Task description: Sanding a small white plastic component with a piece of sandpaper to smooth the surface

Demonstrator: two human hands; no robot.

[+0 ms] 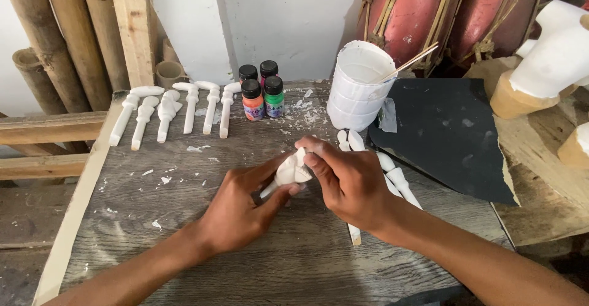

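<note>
While both hands, left point(236, 211) and right point(346, 180), clamp small white plaster figure point(293, 171), six unpainted figures point(169, 113) wait beyond it on desk point(202, 263); paint bottles point(261, 91) capped.

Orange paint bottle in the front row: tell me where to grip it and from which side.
Grip the orange paint bottle by its black cap, coming straight down from above. It stands upright, with the green bottle tight on one side and two more bottles close behind, so its sides leave little room for fingers. Both hands are busy with the white piece.
</note>
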